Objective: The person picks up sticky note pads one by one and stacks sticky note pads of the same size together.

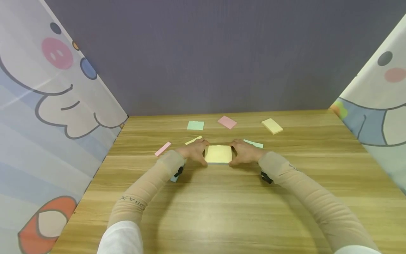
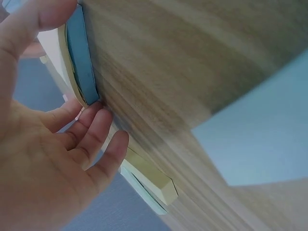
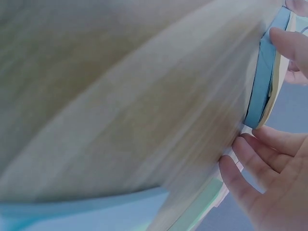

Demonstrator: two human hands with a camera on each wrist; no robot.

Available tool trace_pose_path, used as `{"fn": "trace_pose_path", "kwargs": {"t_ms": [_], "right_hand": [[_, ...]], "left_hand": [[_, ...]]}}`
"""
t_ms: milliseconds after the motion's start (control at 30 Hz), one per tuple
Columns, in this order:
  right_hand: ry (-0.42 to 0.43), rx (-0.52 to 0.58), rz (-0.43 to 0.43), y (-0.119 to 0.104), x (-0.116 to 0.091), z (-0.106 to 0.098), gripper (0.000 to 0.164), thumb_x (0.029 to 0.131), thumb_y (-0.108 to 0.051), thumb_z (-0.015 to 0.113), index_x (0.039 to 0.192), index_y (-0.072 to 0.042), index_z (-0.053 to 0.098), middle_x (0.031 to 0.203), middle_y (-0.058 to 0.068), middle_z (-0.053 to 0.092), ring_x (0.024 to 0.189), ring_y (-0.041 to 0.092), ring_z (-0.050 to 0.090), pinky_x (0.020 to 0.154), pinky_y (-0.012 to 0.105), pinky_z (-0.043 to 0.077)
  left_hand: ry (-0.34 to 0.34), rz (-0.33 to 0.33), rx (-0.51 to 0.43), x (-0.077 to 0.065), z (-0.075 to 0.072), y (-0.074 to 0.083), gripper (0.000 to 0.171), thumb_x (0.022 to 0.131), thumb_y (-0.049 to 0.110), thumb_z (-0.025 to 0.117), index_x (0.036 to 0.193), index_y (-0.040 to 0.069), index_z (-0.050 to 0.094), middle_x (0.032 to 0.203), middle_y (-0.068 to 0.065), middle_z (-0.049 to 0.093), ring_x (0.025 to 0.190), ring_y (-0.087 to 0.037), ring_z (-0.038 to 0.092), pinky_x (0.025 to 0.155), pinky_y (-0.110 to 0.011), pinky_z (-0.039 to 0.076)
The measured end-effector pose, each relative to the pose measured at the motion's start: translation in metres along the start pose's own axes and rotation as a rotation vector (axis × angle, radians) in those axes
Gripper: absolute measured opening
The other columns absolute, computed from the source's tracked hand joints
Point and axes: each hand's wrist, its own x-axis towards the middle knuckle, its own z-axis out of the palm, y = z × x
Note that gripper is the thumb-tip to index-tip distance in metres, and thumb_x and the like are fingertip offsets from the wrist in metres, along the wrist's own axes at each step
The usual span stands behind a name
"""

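A yellow sticky note pad (image 1: pixel 218 154) lies flat on a blue sticky note pad (image 2: pixel 82 55), at the middle of the table. My left hand (image 1: pixel 196 151) holds the stack's left side, thumb at the near corner and fingertips at the far corner. On the opposite side, my right hand (image 1: pixel 246 152) grips it the same way, with its thumb (image 3: pixel 288 45) against the near edge. In both wrist views the yellow pad's edge bows slightly away from the blue one, leaving a thin gap. Whether the stack touches the table cannot be told.
Behind the hands lie a green pad (image 1: pixel 195 125), a pink pad (image 1: pixel 227 122) and a yellow pad (image 1: pixel 272 126). Narrower pads, pink (image 1: pixel 162 149), yellow (image 1: pixel 192 140) and mint (image 1: pixel 253 143), lie nearer. A blue pad (image 1: pixel 174 178) is partly hidden under the left wrist. A dark panel (image 1: pixel 222 56) stands behind.
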Motion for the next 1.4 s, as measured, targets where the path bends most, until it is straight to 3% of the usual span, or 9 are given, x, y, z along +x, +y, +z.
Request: {"fn": "trace_pose_path", "kwargs": {"t_ms": [267,467,667,900,1133,1233,1400], "right_hand": [[-0.034,0.004,0.010,0.002,-0.005,-0.003,0.090,0.072,-0.048,0.071,0.137,0.002,0.035,0.140,0.017,0.037,0.129,0.036,0.035,0.104,0.048,0.034],[-0.039,0.017,0.020,0.003,-0.009,0.002,0.092,0.071,-0.048,0.072,0.138,0.002,0.033,0.141,0.017,0.035,0.130,0.035,0.033,0.104,0.048,0.033],[-0.057,0.056,0.009,0.000,-0.011,0.006,0.096,0.070,-0.047,0.074,0.140,0.001,0.029,0.144,0.018,0.032,0.132,0.036,0.030,0.105,0.050,0.031],[-0.056,0.123,-0.003,0.007,-0.016,0.002,0.097,0.070,-0.043,0.076,0.141,0.001,0.027,0.145,0.020,0.028,0.132,0.039,0.027,0.105,0.053,0.029],[0.061,0.083,-0.034,0.016,-0.029,-0.010,0.083,0.074,-0.035,0.074,0.137,0.002,0.035,0.136,0.022,0.041,0.125,0.041,0.038,0.102,0.054,0.033],[0.106,0.085,-0.023,0.020,-0.038,-0.016,0.076,0.076,-0.030,0.073,0.135,0.002,0.039,0.136,0.023,0.041,0.125,0.041,0.039,0.102,0.054,0.033],[0.104,0.131,-0.008,0.030,-0.052,-0.024,0.070,0.080,-0.027,0.070,0.135,0.003,0.039,0.138,0.024,0.038,0.122,0.041,0.041,0.098,0.053,0.037]], "left_hand": [[-0.003,0.006,-0.022,-0.001,0.001,0.004,0.093,0.070,0.031,0.077,0.141,0.004,0.025,0.145,-0.015,0.025,0.135,-0.031,0.022,0.107,-0.042,0.030],[-0.014,0.002,-0.094,-0.006,0.007,0.006,0.095,0.071,0.030,0.077,0.143,0.005,0.020,0.151,-0.019,0.009,0.139,-0.032,0.009,0.109,-0.049,0.023],[-0.001,0.015,-0.123,-0.014,0.011,0.003,0.097,0.070,0.026,0.078,0.143,0.003,0.019,0.150,-0.019,0.011,0.138,-0.033,0.012,0.108,-0.051,0.025],[0.021,0.028,-0.157,-0.024,0.003,0.000,0.087,0.075,0.018,0.074,0.144,0.007,0.022,0.151,-0.016,0.012,0.139,-0.035,0.009,0.107,-0.057,0.021],[0.204,0.145,-0.083,-0.033,-0.005,0.005,0.060,0.082,0.012,0.067,0.135,0.001,0.040,0.137,-0.016,0.042,0.124,-0.032,0.041,0.102,-0.045,0.037],[0.235,0.181,-0.082,-0.038,-0.005,0.011,0.054,0.084,0.013,0.065,0.132,0.001,0.044,0.134,-0.015,0.045,0.121,-0.030,0.045,0.100,-0.042,0.040],[0.247,0.210,-0.055,-0.049,0.001,0.022,0.049,0.084,0.014,0.065,0.128,0.001,0.048,0.131,-0.013,0.047,0.118,-0.028,0.048,0.098,-0.039,0.042]]}}
